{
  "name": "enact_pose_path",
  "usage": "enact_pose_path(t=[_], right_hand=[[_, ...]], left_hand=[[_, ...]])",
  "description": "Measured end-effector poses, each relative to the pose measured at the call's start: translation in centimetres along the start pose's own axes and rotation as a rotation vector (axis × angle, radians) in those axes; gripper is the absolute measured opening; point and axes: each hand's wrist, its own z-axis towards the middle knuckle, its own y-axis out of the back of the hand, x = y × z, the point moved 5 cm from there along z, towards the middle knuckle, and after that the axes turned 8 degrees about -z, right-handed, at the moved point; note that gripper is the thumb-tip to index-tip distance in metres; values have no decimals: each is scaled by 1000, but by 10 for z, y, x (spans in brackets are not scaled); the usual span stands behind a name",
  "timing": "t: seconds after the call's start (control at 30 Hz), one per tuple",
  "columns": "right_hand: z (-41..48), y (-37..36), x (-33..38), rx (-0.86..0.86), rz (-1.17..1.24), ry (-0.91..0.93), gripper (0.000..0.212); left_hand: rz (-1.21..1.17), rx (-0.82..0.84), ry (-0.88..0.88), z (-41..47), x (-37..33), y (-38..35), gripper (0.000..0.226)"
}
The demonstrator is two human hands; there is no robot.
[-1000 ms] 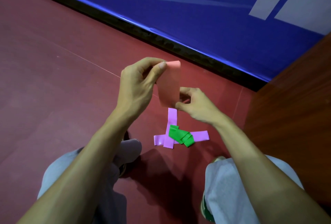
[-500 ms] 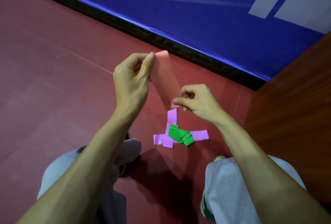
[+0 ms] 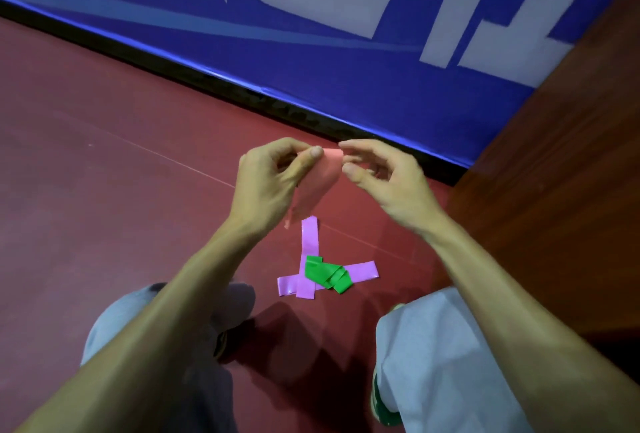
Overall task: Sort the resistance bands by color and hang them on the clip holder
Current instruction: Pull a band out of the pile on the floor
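My left hand [image 3: 266, 183] still pinches the salmon band [image 3: 322, 179] by its top; my right hand [image 3: 391, 186] has released the bottom and risen alongside, fingers parted.

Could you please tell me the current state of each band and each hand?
orange band: pinched at its top, hanging off the floor.
left hand: pinches the orange band.
right hand: fingers curled beside the band's top edge; contact unclear.
pink bands: flat on the floor, crossed.
green band: crumpled, lying on the pink bands.
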Motion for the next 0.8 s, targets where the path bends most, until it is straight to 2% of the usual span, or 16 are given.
enact_pose_path(t=[0.2, 0.3, 0.5, 0.63, 0.8], right_hand=[[-16, 68, 86, -36, -148, 95, 2], [-27, 100, 125, -70, -264, 144, 4], [-56, 160, 203, -158, -382, 228, 6], [-73, 198, 242, -253, -402, 259, 4], [-97, 251, 270, -375, -335, 255, 8]], left_hand=[[52, 173, -138, -4, -94, -8, 12], [78, 219, -197, -11, -143, -10, 15], [-22, 242, -272, -27, -228, -22, 20], [-165, 271, -263, -38, -274, -41, 29], [-224, 348, -296, -58, -325, -68, 28]])
